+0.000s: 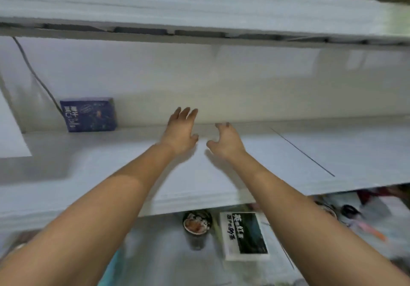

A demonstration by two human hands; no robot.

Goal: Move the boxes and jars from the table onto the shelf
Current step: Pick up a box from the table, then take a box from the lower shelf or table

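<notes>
Both my arms reach out over the white shelf [288, 157]. My left hand [180, 130] is spread flat with straight fingers near the shelf's back wall and holds nothing. My right hand [226, 139] is beside it, fingers loosely curled downward, also empty. A dark blue box [89, 114] stands upright on the shelf at the back left, well apart from both hands. Below the shelf's front edge, on the table, I see a dark jar [197, 223] and a white box with a dark picture [245, 234].
An upper shelf board [199, 8] runs overhead with coloured boxes on top. A dark cable [35, 75] hangs down the back wall at left. A white sheet [11, 135] leans at far left. Blurred clutter lies on the table at lower right [366, 225].
</notes>
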